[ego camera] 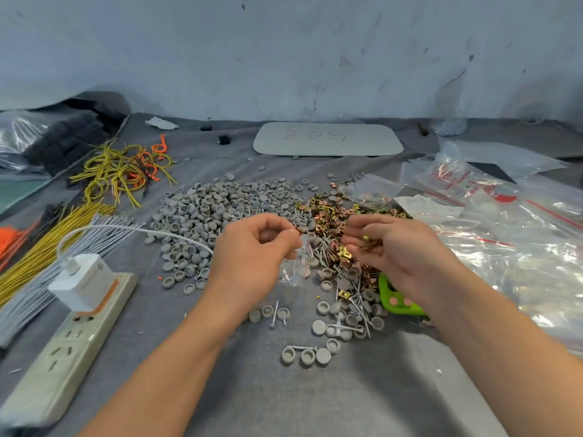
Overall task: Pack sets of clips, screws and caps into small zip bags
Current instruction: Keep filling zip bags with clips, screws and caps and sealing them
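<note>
A power strip [63, 351] carrying 1 white charger [83, 287] lies at the left. Right of it spreads a heap of grey caps [217, 209], too many to count. The left hand [252, 257] pinches 1 gold clip [299, 229] and holds 1 small zip bag [295, 266], which hangs lengthwise, mouth up, over the table. The right hand [394, 247] curls round several loose clips [369, 246], number unclear, above scattered screws [321, 250].
</note>
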Demonstrator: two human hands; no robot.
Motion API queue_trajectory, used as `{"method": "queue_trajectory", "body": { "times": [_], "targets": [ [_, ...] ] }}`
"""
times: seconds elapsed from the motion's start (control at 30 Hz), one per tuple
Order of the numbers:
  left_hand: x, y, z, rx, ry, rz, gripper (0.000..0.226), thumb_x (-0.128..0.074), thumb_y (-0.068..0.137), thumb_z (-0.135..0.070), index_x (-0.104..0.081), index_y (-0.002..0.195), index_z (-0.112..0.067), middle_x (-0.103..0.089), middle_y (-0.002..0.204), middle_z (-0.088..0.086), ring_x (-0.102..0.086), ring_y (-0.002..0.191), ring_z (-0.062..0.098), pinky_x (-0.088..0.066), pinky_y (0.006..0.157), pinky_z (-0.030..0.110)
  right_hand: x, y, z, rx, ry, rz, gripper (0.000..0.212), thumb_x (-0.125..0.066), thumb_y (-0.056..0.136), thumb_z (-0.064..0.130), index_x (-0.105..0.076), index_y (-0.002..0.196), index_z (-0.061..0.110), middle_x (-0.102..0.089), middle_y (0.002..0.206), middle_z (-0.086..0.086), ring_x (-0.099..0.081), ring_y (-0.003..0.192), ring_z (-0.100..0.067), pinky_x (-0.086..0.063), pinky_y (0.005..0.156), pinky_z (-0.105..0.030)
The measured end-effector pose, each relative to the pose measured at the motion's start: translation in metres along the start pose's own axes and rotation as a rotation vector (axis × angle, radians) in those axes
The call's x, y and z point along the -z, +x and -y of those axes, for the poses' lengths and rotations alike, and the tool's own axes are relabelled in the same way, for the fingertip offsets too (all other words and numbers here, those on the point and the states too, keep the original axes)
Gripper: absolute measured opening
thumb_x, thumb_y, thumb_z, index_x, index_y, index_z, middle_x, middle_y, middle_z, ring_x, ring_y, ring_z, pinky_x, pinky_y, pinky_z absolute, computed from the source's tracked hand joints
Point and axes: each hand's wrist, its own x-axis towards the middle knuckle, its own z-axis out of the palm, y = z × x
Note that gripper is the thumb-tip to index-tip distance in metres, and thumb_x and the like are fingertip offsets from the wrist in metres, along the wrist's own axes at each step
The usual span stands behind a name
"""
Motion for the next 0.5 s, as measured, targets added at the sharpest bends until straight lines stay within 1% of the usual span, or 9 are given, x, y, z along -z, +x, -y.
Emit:
{"method": "queue_trajectory", "body": {
  "times": [0.07, 0.13, 0.17, 0.2, 0.23, 0.27, 0.33, 0.4, 0.5],
  "targets": [
    [0.0, -0.001, -0.002, 0.042, -0.105, 0.051, 0.012, -0.076, 0.09, -0.012, -0.074, 0.083, -0.021, -0.078, 0.074, -0.002, -0.077, 0.072, 0.01, -0.051, 0.058, 0.018, 0.009, 0.008, 0.003, 0.203, -0.468, -0.116, 0.031, -0.057, 0.1, -0.001, -0.078, 0.093, 0.02, -0.078, 0.103, -0.006, -0.072, 0.089, -0.017, -0.058, 0.072, -0.028],
    [0.0, -0.003, -0.004, 0.021, -0.157, 0.089, 0.014, -0.081, 0.085, -0.005, -0.076, 0.083, -0.018, -0.079, 0.075, 0.0, -0.077, 0.073, 0.009, -0.053, 0.06, 0.017, 0.014, 0.01, 0.003, 0.323, -0.825, -0.164, 0.034, -0.059, 0.101, 0.007, -0.078, 0.087, 0.031, -0.076, 0.091, 0.005, -0.064, 0.064, -0.007, -0.046, 0.051, -0.02],
    [0.0, -0.004, -0.004, 0.003, -0.174, 0.098, 0.017, -0.083, 0.082, -0.002, -0.077, 0.083, -0.018, -0.079, 0.077, 0.0, -0.076, 0.073, 0.008, -0.054, 0.062, 0.015, 0.015, 0.009, 0.003, 0.353, -0.91, -0.164, 0.036, -0.059, 0.101, 0.008, -0.077, 0.084, 0.033, -0.074, 0.084, 0.007, -0.057, 0.053, -0.007, -0.041, 0.042, -0.019],
    [0.0, -0.005, -0.005, -0.008, -0.192, 0.099, 0.021, -0.084, 0.079, 0.001, -0.078, 0.084, -0.018, -0.079, 0.078, -0.001, -0.076, 0.074, 0.009, -0.055, 0.065, 0.014, 0.014, 0.008, 0.002, 0.385, -0.961, -0.158, 0.037, -0.059, 0.102, 0.008, -0.076, 0.082, 0.035, -0.073, 0.083, 0.009, -0.057, 0.05, -0.009, -0.041, 0.039, -0.02],
    [0.0, -0.005, -0.005, -0.014, -0.208, 0.096, 0.023, -0.085, 0.077, 0.003, -0.078, 0.084, -0.018, -0.08, 0.08, 0.0, -0.077, 0.076, 0.011, -0.056, 0.067, 0.015, 0.011, 0.006, 0.002, 0.419, -0.985, -0.145, 0.037, -0.058, 0.102, 0.008, -0.076, 0.085, 0.036, -0.075, 0.088, 0.011, -0.063, 0.055, -0.013, -0.047, 0.042, -0.021],
    [0.001, -0.004, -0.005, -0.016, -0.22, 0.093, 0.025, -0.085, 0.077, 0.005, -0.078, 0.085, -0.018, -0.08, 0.081, 0.001, -0.078, 0.078, 0.014, -0.057, 0.068, 0.016, 0.008, 0.003, 0.002, 0.452, -0.969, -0.121, 0.033, -0.059, 0.102, 0.009, -0.077, 0.092, 0.035, -0.076, 0.095, 0.011, -0.071, 0.066, -0.016, -0.056, 0.053, -0.024],
    [0.001, -0.004, -0.005, -0.012, -0.25, 0.086, 0.025, -0.084, 0.077, 0.006, -0.078, 0.085, -0.017, -0.08, 0.083, 0.004, -0.078, 0.08, 0.018, -0.058, 0.069, 0.018, 0.002, -0.005, 0.002, 0.465, -0.744, -0.015, 0.024, -0.064, 0.101, 0.01, -0.076, 0.109, 0.029, -0.08, 0.099, 0.007, -0.077, 0.08, -0.019, -0.064, 0.068, -0.033],
    [0.002, -0.003, -0.006, -0.004, -0.282, 0.084, 0.026, -0.083, 0.077, 0.006, -0.079, 0.084, -0.018, -0.08, 0.082, 0.005, -0.078, 0.08, 0.019, -0.057, 0.068, 0.017, -0.004, -0.016, 0.004, 0.381, -0.432, 0.154, 0.023, -0.07, 0.096, 0.008, -0.072, 0.116, 0.019, -0.081, 0.091, -0.003, -0.078, 0.078, -0.021, -0.063, 0.064, -0.031],
    [0.002, -0.004, -0.008, -0.01, -0.291, 0.094, 0.026, -0.083, 0.078, 0.003, -0.08, 0.082, -0.022, -0.08, 0.081, 0.004, -0.077, 0.077, 0.015, -0.055, 0.066, 0.016, -0.01, -0.029, 0.005, 0.283, -0.176, 0.292, 0.019, -0.076, 0.09, 0.007, -0.068, 0.108, 0.006, -0.08, 0.088, -0.013, -0.077, 0.07, -0.019, -0.057, 0.057, -0.021]
  ]
}}
